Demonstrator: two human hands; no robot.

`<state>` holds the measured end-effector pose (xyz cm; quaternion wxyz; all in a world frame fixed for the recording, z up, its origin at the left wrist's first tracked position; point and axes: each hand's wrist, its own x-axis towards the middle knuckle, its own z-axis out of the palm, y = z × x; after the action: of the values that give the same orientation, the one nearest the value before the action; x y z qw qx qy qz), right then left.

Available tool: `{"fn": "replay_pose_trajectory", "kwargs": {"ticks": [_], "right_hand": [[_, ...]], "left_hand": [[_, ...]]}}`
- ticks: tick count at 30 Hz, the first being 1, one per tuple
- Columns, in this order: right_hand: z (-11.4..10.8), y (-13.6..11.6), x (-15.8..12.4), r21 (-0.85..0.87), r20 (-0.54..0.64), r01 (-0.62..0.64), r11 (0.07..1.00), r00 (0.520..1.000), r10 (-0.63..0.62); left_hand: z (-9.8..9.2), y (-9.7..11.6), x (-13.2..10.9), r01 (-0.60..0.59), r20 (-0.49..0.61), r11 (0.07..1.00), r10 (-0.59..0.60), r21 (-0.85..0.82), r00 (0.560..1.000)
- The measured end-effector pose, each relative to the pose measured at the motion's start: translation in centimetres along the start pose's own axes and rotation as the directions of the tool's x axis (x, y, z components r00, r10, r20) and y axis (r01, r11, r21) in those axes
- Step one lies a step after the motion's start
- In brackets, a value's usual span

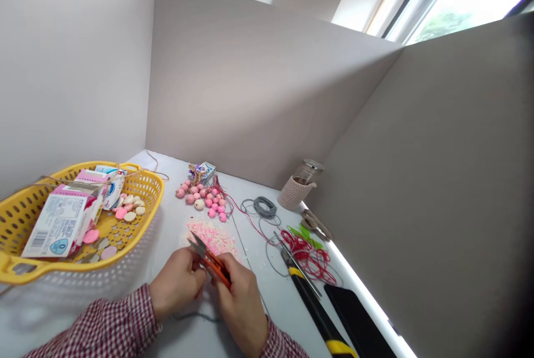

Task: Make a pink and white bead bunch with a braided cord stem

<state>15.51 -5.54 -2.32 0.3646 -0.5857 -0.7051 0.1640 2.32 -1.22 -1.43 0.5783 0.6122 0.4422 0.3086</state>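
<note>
My left hand (177, 283) and my right hand (240, 308) meet low in the middle of the view, both closed on a pair of orange-handled thread snips (213, 266) with metal blades pointing up and left. Just beyond the blades lies a patch of pink and white shreds (211, 235). Farther back is a heap of pink and cream beads (202, 196). A grey cord (196, 317) runs on the white table (175, 191) under my hands.
To the left stands a yellow plastic basket (146, 185) holding printed cartons and flat pink discs. On the right lie a grey cord coil (265, 207), tangled red cord (306, 255), a yellow-and-black tool (308, 302), a black slab (354, 319) and a glass jar (306, 172). Grey walls border the table.
</note>
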Motion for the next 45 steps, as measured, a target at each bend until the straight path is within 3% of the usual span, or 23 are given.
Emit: {"fn": "replay_pose_trajectory", "kwargs": {"ticks": [4,10,13,19,21,27,32,37,45], "right_hand": [[-0.1,-0.1,0.0,0.041,0.004,0.030,0.999,1.000,-0.031],[0.0,-0.1,0.2,0.222,-0.022,-0.072,0.972,0.997,0.078],[-0.2,0.3,0.3,0.401,-0.075,-0.141,0.905,0.980,0.185],[-1.5,0.5,0.7,0.698,-0.008,-0.222,0.681,0.948,0.317],[-1.6,0.3,0.7,0.725,0.008,-0.229,0.649,0.946,0.325],[-0.9,-0.4,-0.2,0.588,0.059,-0.242,0.772,0.964,0.258],[-0.4,-0.7,-0.8,0.352,-0.020,-0.073,0.933,0.996,0.085],[-0.2,-0.8,-0.7,0.213,-0.048,-0.055,0.975,0.997,0.067],[0.0,-0.7,-0.7,0.153,-0.033,-0.046,0.987,0.998,0.052]], "left_hand": [[0.0,-0.3,0.0,-0.012,-0.011,0.989,0.014,0.151,1.000],[-0.5,0.1,0.4,0.025,0.003,1.000,-0.025,-0.001,1.000],[-0.7,0.5,0.4,0.093,0.036,0.994,-0.091,-0.062,0.995],[-1.3,0.7,0.1,0.111,0.065,0.922,-0.094,-0.371,0.993],[-1.4,0.6,0.1,0.114,0.051,0.889,-0.102,-0.444,0.994],[-1.6,0.9,-0.1,0.126,0.079,0.791,-0.099,-0.599,0.992],[-1.5,1.2,-0.2,0.114,0.096,0.732,-0.067,-0.672,0.993],[-1.4,0.8,-0.2,0.085,0.095,0.773,-0.032,-0.628,0.995],[-1.0,1.0,-0.3,0.048,0.046,0.881,-0.029,-0.470,0.999]]}}
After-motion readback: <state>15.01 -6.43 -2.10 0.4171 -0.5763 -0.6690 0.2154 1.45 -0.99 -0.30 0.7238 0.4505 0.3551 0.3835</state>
